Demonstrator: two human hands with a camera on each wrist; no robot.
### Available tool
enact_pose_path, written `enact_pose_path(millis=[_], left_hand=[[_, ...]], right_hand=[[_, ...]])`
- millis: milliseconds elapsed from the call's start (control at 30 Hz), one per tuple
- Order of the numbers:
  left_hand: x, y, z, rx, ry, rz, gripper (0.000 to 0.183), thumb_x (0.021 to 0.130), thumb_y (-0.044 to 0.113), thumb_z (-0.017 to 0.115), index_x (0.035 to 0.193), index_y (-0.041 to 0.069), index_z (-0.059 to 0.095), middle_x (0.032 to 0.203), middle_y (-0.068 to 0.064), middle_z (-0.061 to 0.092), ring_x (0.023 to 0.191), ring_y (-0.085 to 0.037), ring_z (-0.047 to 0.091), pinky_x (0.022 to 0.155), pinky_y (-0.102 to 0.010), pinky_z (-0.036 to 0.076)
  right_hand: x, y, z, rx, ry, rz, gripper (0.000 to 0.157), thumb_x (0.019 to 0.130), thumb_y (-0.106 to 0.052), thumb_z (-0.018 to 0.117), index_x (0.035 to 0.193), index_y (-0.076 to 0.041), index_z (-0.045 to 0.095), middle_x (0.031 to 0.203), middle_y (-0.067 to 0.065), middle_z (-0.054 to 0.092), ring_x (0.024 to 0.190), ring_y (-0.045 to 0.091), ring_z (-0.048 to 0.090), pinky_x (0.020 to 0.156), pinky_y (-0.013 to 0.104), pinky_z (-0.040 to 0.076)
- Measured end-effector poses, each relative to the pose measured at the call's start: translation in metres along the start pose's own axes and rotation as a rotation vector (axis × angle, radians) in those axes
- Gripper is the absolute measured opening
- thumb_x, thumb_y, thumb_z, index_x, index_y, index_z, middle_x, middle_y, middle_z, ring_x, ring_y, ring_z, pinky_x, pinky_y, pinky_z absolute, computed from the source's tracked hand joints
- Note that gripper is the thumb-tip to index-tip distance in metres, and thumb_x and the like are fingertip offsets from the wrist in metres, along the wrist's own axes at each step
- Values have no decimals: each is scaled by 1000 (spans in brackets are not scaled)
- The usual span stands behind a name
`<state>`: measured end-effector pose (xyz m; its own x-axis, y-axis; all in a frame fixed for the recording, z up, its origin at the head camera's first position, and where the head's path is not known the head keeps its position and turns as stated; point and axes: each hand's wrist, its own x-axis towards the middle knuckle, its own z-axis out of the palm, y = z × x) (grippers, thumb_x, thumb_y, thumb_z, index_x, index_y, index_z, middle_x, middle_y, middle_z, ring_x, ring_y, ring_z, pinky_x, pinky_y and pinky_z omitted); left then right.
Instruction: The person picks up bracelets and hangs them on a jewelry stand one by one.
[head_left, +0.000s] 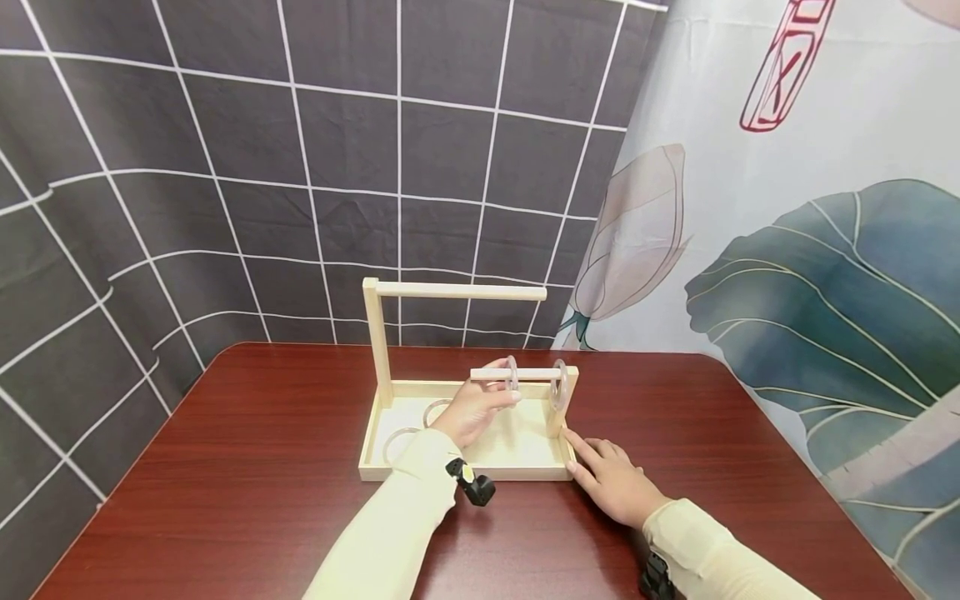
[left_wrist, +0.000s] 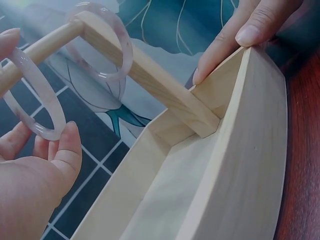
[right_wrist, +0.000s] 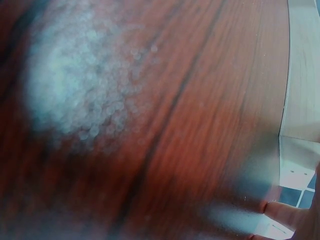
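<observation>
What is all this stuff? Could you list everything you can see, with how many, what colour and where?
Table: 1, red-brown, across the lower head view
Tray: 1, pale wood, on the table
Posts: 2, pale wood, at the tray's left and right ends
Upper bar: 1, pale wood, on the left post
Lower bar: 1, pale wood, on the right post
Bangles: 4, pale translucent, two around the lower bar, two in the tray's left part
Grid cloth: 1, dark grey, white lines, behind
Plant-print cloth: 1, mainly white, right
Wrist devices: 2, black, one per wrist
Sleeves: 2, cream, on the arms
Left hand: 1, bare, pinching a bangle
Right hand: 1, bare, touching the tray's right end
</observation>
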<state>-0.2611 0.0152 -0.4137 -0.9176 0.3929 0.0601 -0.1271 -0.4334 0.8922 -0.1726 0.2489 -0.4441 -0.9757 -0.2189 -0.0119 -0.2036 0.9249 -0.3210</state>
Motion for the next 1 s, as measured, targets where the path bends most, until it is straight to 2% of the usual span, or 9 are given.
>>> enact_pose_path(millis=[200, 400, 567, 767, 833, 1000], left_hand=[[1, 0, 6, -11, -20, -4, 68, 83, -15, 52, 147, -5, 29, 95, 0, 58, 87, -6, 56, 78, -21, 48], [2, -3, 8, -3, -15, -15, 68, 82, -13, 55, 146, -4, 32, 108, -5, 61, 96, -9, 56, 81, -21, 48], [3, -5, 10, 12, -3, -23, 67, 83, -13, 56, 146, -3, 35, 110, -5, 63, 101, -12, 57, 82, -21, 49], [5, -6, 13, 29, -10, -36, 68, 83, -11, 56, 146, -3, 34, 127, -21, 57, 101, -10, 57, 83, -21, 47], [6, -6, 14, 29, -14, -39, 68, 83, -11, 56, 147, -2, 33, 130, -23, 55, 100, -9, 57, 82, -20, 47], [6, -7, 15, 49, -22, -31, 68, 82, -10, 56, 147, -2, 34, 126, -15, 58, 104, -11, 56, 83, -21, 47]], right_hand=[[1, 2, 2, -1, 3, 1, 55, 99, -52, 38, 150, -30, 34, 135, 13, 48, 129, 39, 39, 81, 77, 36], [1, 3, 3, -1, 5, 3, 55, 99, -52, 38, 150, -32, 34, 135, 12, 48, 129, 38, 39, 81, 78, 35], [1, 3, 3, 1, 6, 4, 55, 99, -52, 38, 150, -31, 35, 136, 12, 48, 130, 39, 39, 82, 79, 34], [0, 1, 1, 8, 1, 9, 55, 99, -52, 38, 150, -31, 35, 136, 13, 47, 130, 39, 38, 82, 79, 34], [0, 1, 1, 6, -1, 10, 55, 99, -52, 38, 150, -30, 35, 136, 13, 47, 130, 38, 38, 83, 79, 34], [0, 0, -1, 11, -12, 8, 56, 99, -52, 38, 150, -29, 35, 137, 14, 47, 131, 41, 38, 83, 79, 33]])
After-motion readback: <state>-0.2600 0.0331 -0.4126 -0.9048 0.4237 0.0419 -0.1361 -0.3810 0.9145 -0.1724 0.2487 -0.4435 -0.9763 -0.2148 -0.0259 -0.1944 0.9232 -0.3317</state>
